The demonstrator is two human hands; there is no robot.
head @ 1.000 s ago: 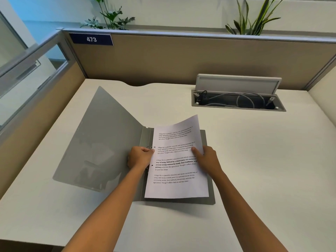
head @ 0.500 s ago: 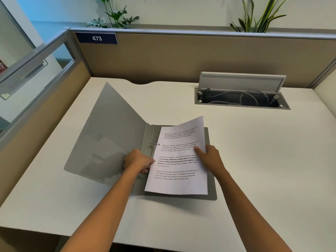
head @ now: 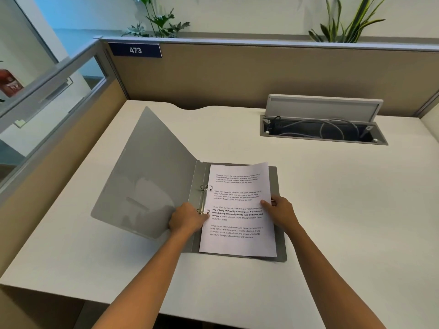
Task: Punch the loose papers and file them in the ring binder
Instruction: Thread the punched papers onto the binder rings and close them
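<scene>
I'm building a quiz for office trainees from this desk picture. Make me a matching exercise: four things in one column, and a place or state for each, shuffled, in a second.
Things
1. ring binder
2. printed sheet
3. left hand
4. cable tray lid

Places or states
A. propped up at the back of the desk
B. at the lower ring, on the sheet's left edge
C. lying open, front cover tilted up
D. lying on the binder's right half

Pairs: 1-C, 2-D, 3-B, 4-A
</scene>
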